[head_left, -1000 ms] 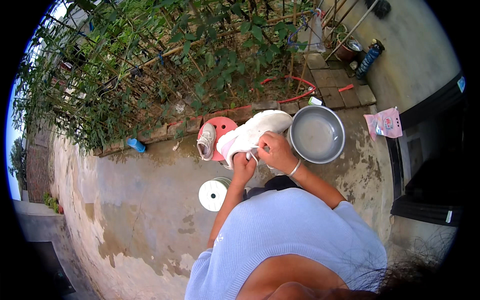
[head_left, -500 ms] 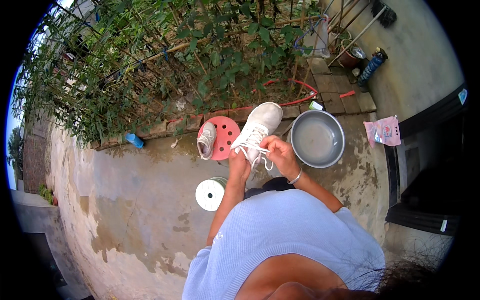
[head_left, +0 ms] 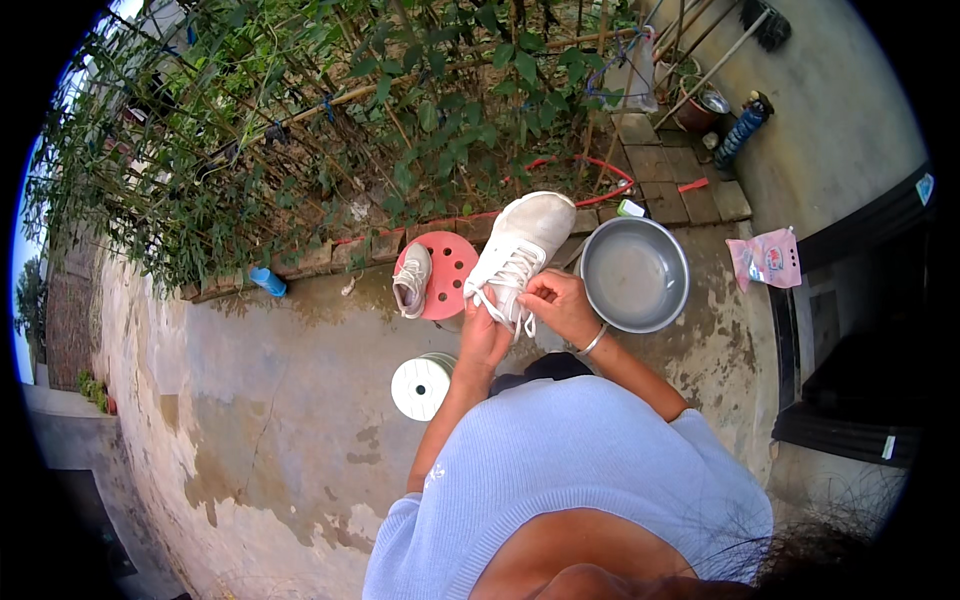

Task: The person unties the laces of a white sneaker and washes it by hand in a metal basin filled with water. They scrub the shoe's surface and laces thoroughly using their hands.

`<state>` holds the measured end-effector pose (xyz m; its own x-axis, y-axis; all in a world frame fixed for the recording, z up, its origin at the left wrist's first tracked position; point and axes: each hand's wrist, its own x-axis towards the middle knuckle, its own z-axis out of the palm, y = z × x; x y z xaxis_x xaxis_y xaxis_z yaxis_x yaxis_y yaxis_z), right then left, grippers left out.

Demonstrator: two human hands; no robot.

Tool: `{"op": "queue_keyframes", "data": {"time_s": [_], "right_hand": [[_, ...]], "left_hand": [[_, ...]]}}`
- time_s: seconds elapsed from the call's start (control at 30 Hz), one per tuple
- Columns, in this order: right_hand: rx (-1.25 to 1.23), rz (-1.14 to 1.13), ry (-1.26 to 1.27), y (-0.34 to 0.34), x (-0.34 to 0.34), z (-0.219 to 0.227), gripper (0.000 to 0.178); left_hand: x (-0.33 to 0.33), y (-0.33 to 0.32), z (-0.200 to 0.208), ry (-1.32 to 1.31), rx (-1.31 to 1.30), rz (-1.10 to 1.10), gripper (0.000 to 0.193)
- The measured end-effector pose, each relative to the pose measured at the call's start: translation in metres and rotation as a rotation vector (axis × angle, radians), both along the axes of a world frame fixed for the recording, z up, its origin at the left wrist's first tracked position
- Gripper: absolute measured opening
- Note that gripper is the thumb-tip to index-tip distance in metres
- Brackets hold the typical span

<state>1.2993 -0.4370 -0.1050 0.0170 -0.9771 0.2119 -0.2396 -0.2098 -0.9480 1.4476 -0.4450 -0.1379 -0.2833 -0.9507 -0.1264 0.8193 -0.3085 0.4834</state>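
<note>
A white lace-up sneaker (head_left: 536,222) is held up in front of me, toe pointing away, with grey smudges on its toe. My left hand (head_left: 484,338) grips it by the heel end. The fingers of my right hand (head_left: 562,304) are pinched at the side of its opening, on the white shoelace (head_left: 526,322); the fingertips partly hide the lace. Beyond my left hand, the other sneaker (head_left: 411,284) rests at the left edge of a round pink stool top (head_left: 450,258) with holes in it.
A grey metal basin (head_left: 635,278) stands on the concrete at the right, a pink bag (head_left: 765,260) farther right. At the left are a white cylindrical tub (head_left: 419,389) and a blue cup (head_left: 268,281) lying by the brick edging. Leafy plants (head_left: 430,110) on poles fill the far side.
The sneaker has tipped slightly, its toe shifting right and away. My right hand has drawn in lower along the laces, and the lace loop that stuck out to the right now hangs closer.
</note>
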Motion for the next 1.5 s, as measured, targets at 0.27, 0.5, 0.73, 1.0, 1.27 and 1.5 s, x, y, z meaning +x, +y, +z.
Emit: {"op": "queue_keyframes", "data": {"time_s": [0.27, 0.5, 0.73, 1.0, 1.27, 1.5], "right_hand": [[0.282, 0.146, -0.335, 0.003, -0.012, 0.003, 0.005], [0.265, 0.108, -0.271, 0.002, -0.015, -0.019, 0.008], [0.173, -0.034, -0.183, 0.015, -0.006, -0.013, 0.01], [0.098, -0.095, -0.077, 0.015, -0.007, -0.016, 0.011], [-0.143, -0.082, 0.295, 0.005, -0.017, 0.018, 0.014], [0.328, 0.165, -0.241, 0.001, -0.022, 0.012, 0.012]], "left_hand": [[0.0, 0.002, -0.017, -0.081, 0.053, 0.02, 0.038], [0.001, 0.009, -0.017, -0.03, 0.091, -0.009, 0.045], [-0.006, 0.012, -0.009, -0.095, -0.006, -0.002, 0.041], [-0.011, 0.018, 0.002, -0.216, -0.061, 0.01, 0.041], [0.007, -0.002, -0.013, -0.818, -0.461, 0.086, 0.033], [0.007, -0.004, 0.004, -0.927, -0.534, 0.166, 0.024]]}}
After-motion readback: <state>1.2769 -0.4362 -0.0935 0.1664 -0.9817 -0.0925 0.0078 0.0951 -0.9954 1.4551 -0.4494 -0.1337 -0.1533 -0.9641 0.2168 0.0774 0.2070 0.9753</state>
